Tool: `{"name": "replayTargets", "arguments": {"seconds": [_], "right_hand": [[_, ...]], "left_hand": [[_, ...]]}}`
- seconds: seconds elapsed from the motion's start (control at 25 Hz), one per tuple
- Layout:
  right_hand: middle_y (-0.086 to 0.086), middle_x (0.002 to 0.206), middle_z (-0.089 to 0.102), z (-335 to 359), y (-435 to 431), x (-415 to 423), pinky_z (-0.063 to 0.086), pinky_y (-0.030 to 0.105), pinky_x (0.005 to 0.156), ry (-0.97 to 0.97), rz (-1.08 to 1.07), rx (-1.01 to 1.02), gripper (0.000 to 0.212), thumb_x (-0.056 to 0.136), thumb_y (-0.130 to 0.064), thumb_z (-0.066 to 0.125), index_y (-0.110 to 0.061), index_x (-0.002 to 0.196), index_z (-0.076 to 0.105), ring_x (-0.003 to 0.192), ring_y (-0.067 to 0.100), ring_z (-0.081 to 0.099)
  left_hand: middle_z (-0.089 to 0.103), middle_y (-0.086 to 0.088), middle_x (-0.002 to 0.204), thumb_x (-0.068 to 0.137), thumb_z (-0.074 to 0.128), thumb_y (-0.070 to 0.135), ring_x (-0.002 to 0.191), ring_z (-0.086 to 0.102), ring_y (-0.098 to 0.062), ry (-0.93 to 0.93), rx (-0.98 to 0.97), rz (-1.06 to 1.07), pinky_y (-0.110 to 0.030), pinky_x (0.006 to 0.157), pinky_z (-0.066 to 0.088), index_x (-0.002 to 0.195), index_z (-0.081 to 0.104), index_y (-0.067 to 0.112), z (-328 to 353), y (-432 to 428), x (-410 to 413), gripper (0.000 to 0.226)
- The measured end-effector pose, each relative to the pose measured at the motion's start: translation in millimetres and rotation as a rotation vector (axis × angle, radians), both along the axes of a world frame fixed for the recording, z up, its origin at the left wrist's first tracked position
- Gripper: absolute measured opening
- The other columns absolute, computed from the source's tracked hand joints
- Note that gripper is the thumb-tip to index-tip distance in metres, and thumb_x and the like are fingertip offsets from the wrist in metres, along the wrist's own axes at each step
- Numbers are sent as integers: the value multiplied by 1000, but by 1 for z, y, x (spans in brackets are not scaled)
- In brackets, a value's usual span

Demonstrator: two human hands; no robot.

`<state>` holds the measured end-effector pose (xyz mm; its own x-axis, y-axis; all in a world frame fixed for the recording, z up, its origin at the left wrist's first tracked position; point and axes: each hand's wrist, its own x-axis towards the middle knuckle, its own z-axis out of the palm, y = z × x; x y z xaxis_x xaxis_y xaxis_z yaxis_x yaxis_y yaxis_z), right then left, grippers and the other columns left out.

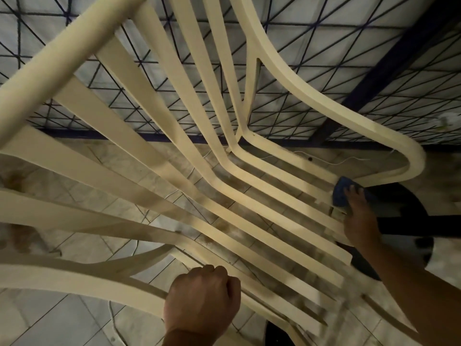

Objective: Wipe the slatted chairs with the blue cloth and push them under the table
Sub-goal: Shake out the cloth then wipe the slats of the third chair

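Observation:
A cream slatted plastic chair (189, 156) fills the head view, seen from above its backrest down onto the seat slats. My left hand (203, 299) grips the near armrest where it meets the seat, fingers curled round it. My right hand (359, 216) reaches to the far front corner of the seat and presses the blue cloth (341, 193) onto the slat ends just below the curved far armrest (389, 141). The cloth is partly covered by my fingers.
Behind the chair runs a dark blue metal mesh panel (311, 41) with a thick blue frame bar. Tiled floor (74, 318) shows between the slats, with a thin white cord (349, 159) lying on it. A dark round object (404, 216) sits past the seat's front edge.

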<state>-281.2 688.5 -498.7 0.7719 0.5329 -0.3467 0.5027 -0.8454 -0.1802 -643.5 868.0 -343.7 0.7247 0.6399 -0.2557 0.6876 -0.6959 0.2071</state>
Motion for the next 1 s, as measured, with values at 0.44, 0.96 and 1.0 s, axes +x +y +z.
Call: {"name": "replayTargets", "arguments": {"seconds": [0.44, 0.96, 1.0], "right_hand": [[11, 168, 17, -8, 245, -37, 14, 48, 124, 38, -42, 70, 70, 98, -8, 53, -8, 160, 20, 156, 31, 11], [0, 171, 11, -14, 182, -88, -3, 35, 125, 58, 518, 47, 74, 97, 1, 49, -15, 162, 18, 158, 18, 5], [0, 171, 10, -13, 159, -83, -4, 34, 125, 24, 504, 48, 74, 97, 1, 48, -15, 162, 16, 158, 18, 5]], "left_hand": [[40, 6, 42, 79, 43, 36, 32, 38, -19, 44, -9, 17, -24, 36, 34, 46, 45, 19, 0, -2, 0, 37], [42, 6, 42, 78, 52, 31, 33, 38, -19, 68, -6, -7, -19, 42, 27, 45, 47, 19, 4, -3, 2, 35], [41, 6, 42, 77, 57, 29, 33, 37, -18, 73, -3, -14, -19, 42, 26, 45, 48, 20, 5, -3, 2, 35]]}}
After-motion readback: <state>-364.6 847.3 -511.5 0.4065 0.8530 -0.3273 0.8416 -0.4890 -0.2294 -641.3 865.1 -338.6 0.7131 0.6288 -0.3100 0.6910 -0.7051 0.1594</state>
